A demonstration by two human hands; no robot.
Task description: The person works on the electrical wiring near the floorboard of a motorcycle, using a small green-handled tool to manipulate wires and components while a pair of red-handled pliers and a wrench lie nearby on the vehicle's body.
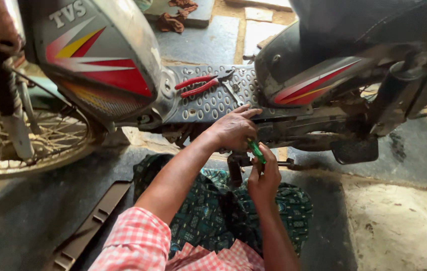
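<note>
Stone-slab floor (pixel 213 42) outdoors, moped (pixel 123 70) on it, pliers (pixel 201 84) on footboard (pixel 208 103), left hand (pixel 233 129) half-curled against frame, right hand (pixel 263 175) gripping green screwdriver (pixel 256 149), brown panel (pixel 90 221) on ground.

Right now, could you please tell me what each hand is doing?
Left hand: resting on the moped's footboard edge, holding nothing visible.
Right hand: fingers closed on a green-handled screwdriver.

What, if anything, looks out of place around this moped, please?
A long brown panel lies loose on the floor beside the front wheel, apparently detached. Red-handled pliers rest on the perforated footboard.
</note>
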